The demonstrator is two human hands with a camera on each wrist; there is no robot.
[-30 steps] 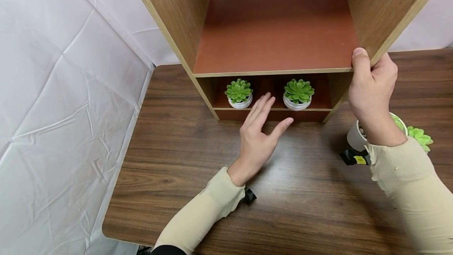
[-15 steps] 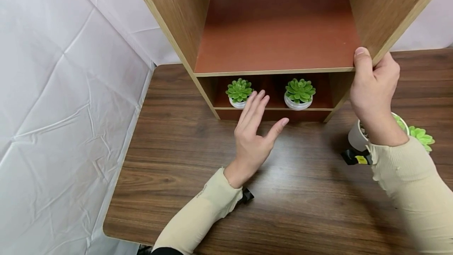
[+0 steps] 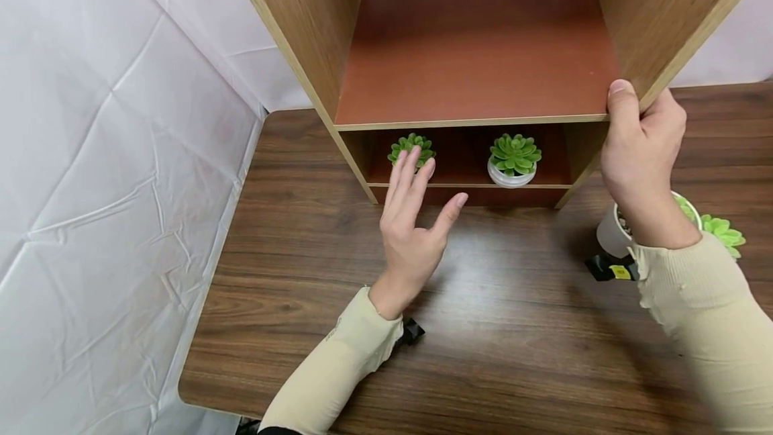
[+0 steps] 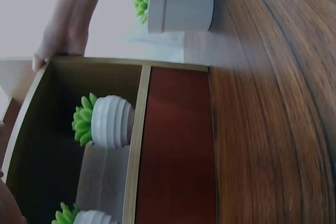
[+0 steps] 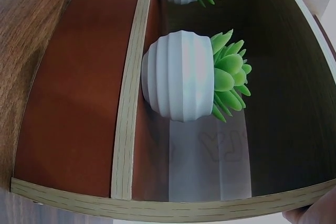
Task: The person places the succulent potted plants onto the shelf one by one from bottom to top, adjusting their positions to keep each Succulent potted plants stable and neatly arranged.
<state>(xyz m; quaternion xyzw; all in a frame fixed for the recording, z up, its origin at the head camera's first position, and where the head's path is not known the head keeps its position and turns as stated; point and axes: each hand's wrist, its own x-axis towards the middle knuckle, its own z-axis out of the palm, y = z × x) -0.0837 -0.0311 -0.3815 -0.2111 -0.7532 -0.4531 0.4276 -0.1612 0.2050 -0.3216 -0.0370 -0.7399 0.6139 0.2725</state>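
My right hand [image 3: 643, 146] grips the right side panel of a wooden shelf unit [image 3: 477, 122], thumb inside by the middle shelf and fingers round the outside. My left hand [image 3: 406, 233], fingers straight and thumb spread, is in front of the lower compartment and holds nothing. Its fingertips overlap the left succulent [image 3: 417, 143] in the head view and hide most of its white pot. The right succulent [image 3: 514, 154] sits in its ribbed white pot [image 5: 181, 77] on the same low shelf. In the left wrist view, the right hand [image 4: 65, 22] shows at the panel's edge.
A larger white pot [image 3: 612, 233] with green succulents [image 3: 721, 233] stands on the brown table [image 3: 272, 274] right of the shelf, partly behind my right wrist. A black wrist piece with a yellow label [image 3: 621, 271] sits at that cuff. White sheeting [image 3: 90, 186] hangs at the left.
My left hand has shifted left, from between the two succulents to in front of the left one. My right hand keeps its grip on the shelf unit.
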